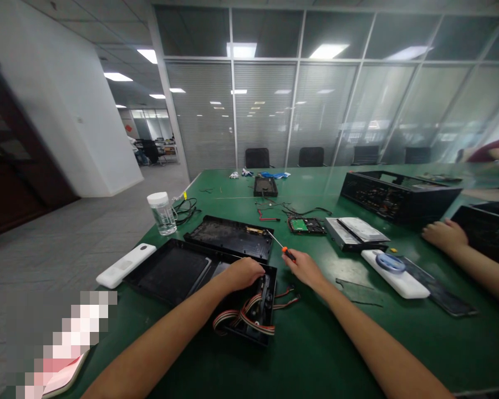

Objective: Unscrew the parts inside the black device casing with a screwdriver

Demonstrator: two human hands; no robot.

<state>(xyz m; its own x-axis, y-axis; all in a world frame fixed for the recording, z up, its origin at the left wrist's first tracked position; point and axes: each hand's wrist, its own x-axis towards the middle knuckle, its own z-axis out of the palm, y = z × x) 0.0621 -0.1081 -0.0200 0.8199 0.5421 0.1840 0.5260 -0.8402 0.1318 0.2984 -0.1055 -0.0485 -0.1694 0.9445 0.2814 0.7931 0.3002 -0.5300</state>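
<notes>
My right hand (pixel 303 267) is closed round the orange-and-black handle of a screwdriver (pixel 289 255), whose thin shaft slants up and left over the edge of a black casing half (pixel 216 234). Nearer me lies another black plastic casing (pixel 162 271), open side up. Over its right part my left hand (pixel 246 274) is bent downward with curled fingers; what they grip is hidden. Striped ribbon wires (pixel 249 318) loop out beside a narrow board along the right wall of this casing. A brass-coloured strip (pixel 255 230) sits inside the farther half.
A white-capped jar (pixel 162 213) and a white device (pixel 127 266) stand left. Rightward lie a green circuit board (pixel 305 224), a silver drive unit (pixel 355 233) and another white device (pixel 395 274). Another person's hand (pixel 444 238) rests by black computer cases (pixel 399 197).
</notes>
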